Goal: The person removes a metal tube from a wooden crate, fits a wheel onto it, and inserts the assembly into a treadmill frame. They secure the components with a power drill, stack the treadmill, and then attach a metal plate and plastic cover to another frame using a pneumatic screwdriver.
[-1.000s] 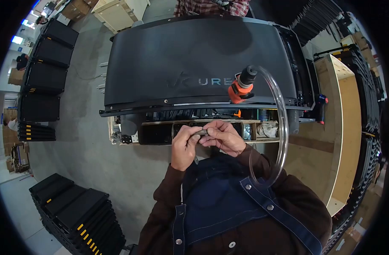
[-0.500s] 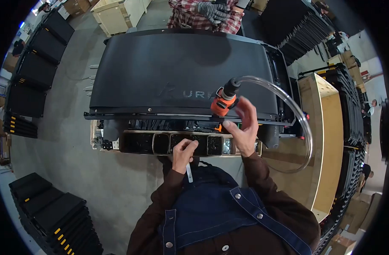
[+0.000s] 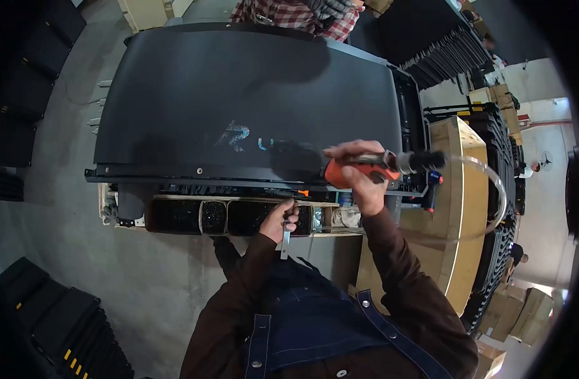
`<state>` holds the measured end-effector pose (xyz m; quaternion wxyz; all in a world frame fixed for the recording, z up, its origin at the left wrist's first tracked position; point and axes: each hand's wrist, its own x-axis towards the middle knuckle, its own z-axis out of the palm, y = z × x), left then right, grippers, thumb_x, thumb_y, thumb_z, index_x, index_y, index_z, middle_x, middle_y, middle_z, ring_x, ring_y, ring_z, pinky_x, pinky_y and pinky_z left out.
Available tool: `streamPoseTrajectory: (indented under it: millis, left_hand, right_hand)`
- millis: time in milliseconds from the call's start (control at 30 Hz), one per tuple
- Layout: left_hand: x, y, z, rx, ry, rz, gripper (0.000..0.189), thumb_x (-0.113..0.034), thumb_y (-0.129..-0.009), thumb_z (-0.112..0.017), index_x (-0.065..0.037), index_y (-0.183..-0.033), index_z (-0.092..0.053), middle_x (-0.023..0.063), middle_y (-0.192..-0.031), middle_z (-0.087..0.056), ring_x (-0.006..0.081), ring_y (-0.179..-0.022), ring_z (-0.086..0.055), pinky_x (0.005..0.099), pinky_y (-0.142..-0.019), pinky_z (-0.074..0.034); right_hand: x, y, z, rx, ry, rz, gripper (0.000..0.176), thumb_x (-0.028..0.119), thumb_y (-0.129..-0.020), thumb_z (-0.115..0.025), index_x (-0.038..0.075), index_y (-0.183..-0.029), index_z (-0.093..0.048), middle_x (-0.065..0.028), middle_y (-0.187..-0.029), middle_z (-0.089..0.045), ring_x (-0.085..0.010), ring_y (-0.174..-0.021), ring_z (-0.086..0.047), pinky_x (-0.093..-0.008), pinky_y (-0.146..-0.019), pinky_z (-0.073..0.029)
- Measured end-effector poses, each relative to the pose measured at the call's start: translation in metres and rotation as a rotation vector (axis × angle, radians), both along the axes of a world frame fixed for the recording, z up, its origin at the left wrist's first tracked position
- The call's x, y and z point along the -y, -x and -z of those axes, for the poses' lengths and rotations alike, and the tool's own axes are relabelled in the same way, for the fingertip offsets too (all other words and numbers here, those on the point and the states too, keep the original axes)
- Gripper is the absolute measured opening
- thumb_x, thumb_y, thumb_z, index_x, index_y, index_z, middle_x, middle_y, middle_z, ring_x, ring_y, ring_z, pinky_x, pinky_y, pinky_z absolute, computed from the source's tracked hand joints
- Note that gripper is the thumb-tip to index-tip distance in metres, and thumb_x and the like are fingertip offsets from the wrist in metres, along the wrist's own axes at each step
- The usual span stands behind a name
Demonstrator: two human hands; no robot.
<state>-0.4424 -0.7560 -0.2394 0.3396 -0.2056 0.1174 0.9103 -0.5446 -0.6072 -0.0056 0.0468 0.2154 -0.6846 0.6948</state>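
Note:
My right hand [image 3: 369, 194] is wrapped round an orange and black cordless drill [image 3: 337, 174], held sideways over the near edge of the black panel [image 3: 195, 88]. The drill's black nose points right, and a clear curved tube [image 3: 503, 196] arcs from it down to the right. Closed fingers of my left hand [image 3: 279, 221] hold a thin flat metal strip [image 3: 285, 246] that hangs down toward my apron. This hand is just over the row of dark bins [image 3: 173, 215]. Any small part between its fingertips is too small to make out.
A person in a checked shirt [image 3: 283, 14] stands across the panel, gloved hand at the far edge. To the right is a wooden crate [image 3: 457, 208]. Stacks of black panels [image 3: 55, 316] stand on the floor at left. An orange-tipped tool [image 3: 303, 193] lies behind the bins.
My right hand has closed on the drill, which stood upright on the panel, and tipped it over to the right. The view has turned right; my left hand still holds the strip over the bins.

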Motion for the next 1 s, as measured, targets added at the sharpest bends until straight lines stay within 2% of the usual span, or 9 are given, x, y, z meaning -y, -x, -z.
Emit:
streamPoseTrajectory:
  millis: [133, 167, 267, 367, 533, 733, 867, 933, 1000]
  left_hand:
    - [-0.008, 0.026, 0.024, -0.084, -0.105, 0.021, 0.023, -0.030, -0.095, -0.066, -0.008, -0.097, -0.060, -0.0019, -0.079, -0.052, 0.0077, -0.068, -0.045, 0.0215, -0.054, -0.032]
    - [-0.015, 0.038, 0.030, -0.161, -0.177, 0.051, 0.023, -0.030, -0.095, -0.067, -0.008, -0.097, -0.060, -0.0019, -0.076, -0.051, 0.0073, -0.068, -0.044, 0.0214, -0.054, -0.031]
    - [-0.027, 0.061, 0.035, -0.289, -0.278, 0.088, 0.021, -0.029, -0.092, -0.068, -0.009, -0.095, -0.061, -0.0026, -0.074, -0.049, 0.0076, -0.066, -0.044, 0.0226, -0.055, -0.031]
    - [-0.036, 0.067, 0.037, -0.355, -0.292, 0.023, 0.020, -0.026, -0.090, -0.072, -0.011, -0.098, -0.062, -0.0012, -0.077, -0.055, 0.0102, -0.067, -0.049, 0.0249, -0.057, -0.037]
    - [-0.044, 0.067, 0.059, -0.387, -0.213, -0.060, 0.023, -0.017, -0.086, -0.075, -0.011, -0.105, -0.064, 0.0027, -0.088, -0.065, 0.0153, -0.074, -0.059, 0.0294, -0.063, -0.046]
    - [-0.052, 0.058, 0.056, -0.247, 0.078, -0.211, 0.022, -0.009, -0.086, -0.073, -0.011, -0.106, -0.064, 0.0013, -0.090, -0.063, 0.0159, -0.076, -0.059, 0.0327, -0.068, -0.048]
    - [-0.054, 0.052, 0.035, -0.289, 0.027, -0.273, 0.018, -0.009, -0.088, -0.070, -0.013, -0.104, -0.063, -0.0009, -0.091, -0.061, 0.0146, -0.078, -0.058, 0.0308, -0.070, -0.048]
    - [-0.048, 0.051, 0.017, -0.127, 0.296, -0.304, 0.016, -0.008, -0.089, -0.067, -0.014, -0.102, -0.062, -0.0011, -0.090, -0.059, 0.0135, -0.080, -0.056, 0.0298, -0.073, -0.047]
    - [-0.050, 0.047, 0.024, -0.196, 0.316, -0.311, 0.014, -0.006, -0.089, -0.063, -0.014, -0.101, -0.061, -0.0013, -0.091, -0.058, 0.0120, -0.082, -0.055, 0.0289, -0.076, -0.046]
  right_hand:
    - [0.000, -0.014, 0.001, 0.069, 0.131, 0.071, 0.033, 0.011, -0.088, -0.074, 0.000, -0.112, -0.056, -0.0199, -0.105, -0.069, -0.0299, -0.100, -0.069, -0.0454, -0.093, -0.055]
    - [0.000, -0.010, 0.005, -0.079, -0.008, 0.001, 0.033, 0.012, -0.089, -0.074, 0.000, -0.113, -0.054, -0.0203, -0.104, -0.068, -0.0303, -0.100, -0.069, -0.0465, -0.093, -0.056]
    - [0.005, -0.012, 0.004, 0.051, 0.161, 0.119, 0.036, 0.011, -0.088, -0.074, 0.000, -0.114, -0.052, -0.0192, -0.101, -0.067, -0.0304, -0.098, -0.069, -0.0470, -0.091, -0.056]
    - [0.009, -0.014, 0.006, -0.037, 0.055, 0.114, 0.036, 0.014, -0.089, -0.074, 0.001, -0.114, -0.052, -0.0179, -0.100, -0.067, -0.0296, -0.097, -0.069, -0.0462, -0.092, -0.055]
    - [0.006, -0.009, 0.005, -0.001, 0.078, 0.105, 0.039, 0.018, -0.088, -0.076, 0.002, -0.114, -0.051, -0.0171, -0.099, -0.066, -0.0286, -0.093, -0.068, -0.0471, -0.093, -0.055]
    - [0.004, -0.003, 0.006, 0.000, 0.066, 0.055, 0.041, 0.018, -0.088, -0.077, 0.002, -0.115, -0.050, -0.0179, -0.098, -0.066, -0.0303, -0.091, -0.068, -0.0487, -0.092, -0.055]
    - [0.005, -0.005, 0.004, 0.021, 0.083, 0.053, 0.041, 0.017, -0.088, -0.077, 0.002, -0.115, -0.050, -0.0179, -0.097, -0.066, -0.0309, -0.091, -0.068, -0.0496, -0.092, -0.055]
    - [0.003, -0.003, 0.007, -0.011, 0.088, 0.030, 0.040, 0.017, -0.088, -0.076, 0.002, -0.114, -0.050, -0.0181, -0.097, -0.066, -0.0313, -0.091, -0.068, -0.0503, -0.093, -0.054]
    - [0.004, -0.002, 0.004, 0.005, 0.082, 0.027, 0.038, 0.017, -0.087, -0.076, 0.002, -0.112, -0.051, -0.0177, -0.096, -0.065, -0.0313, -0.091, -0.068, -0.0506, -0.093, -0.054]
